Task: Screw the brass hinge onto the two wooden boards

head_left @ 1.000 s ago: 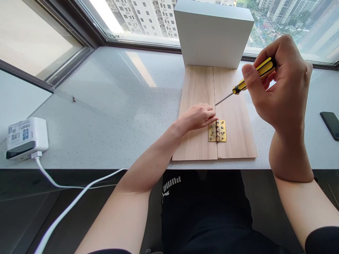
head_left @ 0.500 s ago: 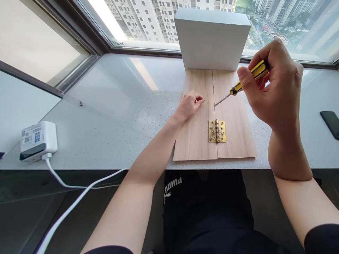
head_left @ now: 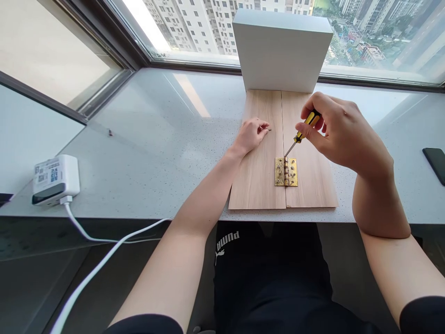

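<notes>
My right hand (head_left: 342,132) grips a yellow and black screwdriver (head_left: 307,126) by its handle, its shaft slanting down to the left. The screwdriver's tip is at the top end of a brass hinge's knuckle; whether it touches cannot be told. The hinge (head_left: 293,172) lies opened flat across the seam between two light wooden boards (head_left: 255,185), with screws in several of its holes. On the left board rests my left hand (head_left: 252,134), thumb and fingers pinched on a tiny dark thin piece that looks like a screw (head_left: 270,130).
A white box (head_left: 281,60) stands at the boards' far end, by the window. On the speckled counter (head_left: 167,153) are a white charger (head_left: 57,178) with a cable at left and a black phone (head_left: 435,163) at right. The counter's front edge runs just before the boards.
My right hand has lowered and moved left, bringing the screwdriver's tip from the seam above the hinge down to the hinge's top end. My left hand stays nearly still, pinched.
</notes>
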### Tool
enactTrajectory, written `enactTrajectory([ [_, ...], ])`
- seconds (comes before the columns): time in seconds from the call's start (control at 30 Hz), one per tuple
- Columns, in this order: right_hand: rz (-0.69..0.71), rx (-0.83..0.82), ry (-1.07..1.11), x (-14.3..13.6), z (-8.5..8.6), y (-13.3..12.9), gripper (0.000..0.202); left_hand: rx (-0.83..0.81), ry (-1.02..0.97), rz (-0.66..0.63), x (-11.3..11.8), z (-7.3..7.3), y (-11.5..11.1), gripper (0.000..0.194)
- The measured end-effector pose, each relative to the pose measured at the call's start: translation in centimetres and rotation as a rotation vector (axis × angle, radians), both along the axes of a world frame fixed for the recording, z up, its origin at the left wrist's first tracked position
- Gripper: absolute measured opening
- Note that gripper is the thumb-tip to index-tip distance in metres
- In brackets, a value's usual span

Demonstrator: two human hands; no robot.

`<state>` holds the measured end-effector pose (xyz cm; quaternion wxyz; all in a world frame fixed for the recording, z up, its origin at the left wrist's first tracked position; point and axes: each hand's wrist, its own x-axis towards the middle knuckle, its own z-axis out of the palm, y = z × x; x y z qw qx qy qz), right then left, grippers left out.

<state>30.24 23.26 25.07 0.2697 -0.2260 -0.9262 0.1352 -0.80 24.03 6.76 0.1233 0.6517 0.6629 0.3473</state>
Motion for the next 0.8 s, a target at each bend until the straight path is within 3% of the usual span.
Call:
enactTrajectory([
  [0.1, 0.039, -0.008, -0.02, -0.4, -0.4, -0.2, 0.005, 0.0, 0.037, -0.025, -0.2, 0.3, -0.8, 0.03],
  [0.33, 0.117, 0.019, -0.053, -1.6, -1.8, -1.1, 0.006, -0.033, 0.147, 0.026, -1.1, 0.7, -3.4, 0.033],
  [0.8, 0.115, 0.0, -0.13, -2.1, -2.2, -1.0, 0.012, -0.058, 0.14, 0.04, -0.9, 1.2, -3.6, 0.027],
])
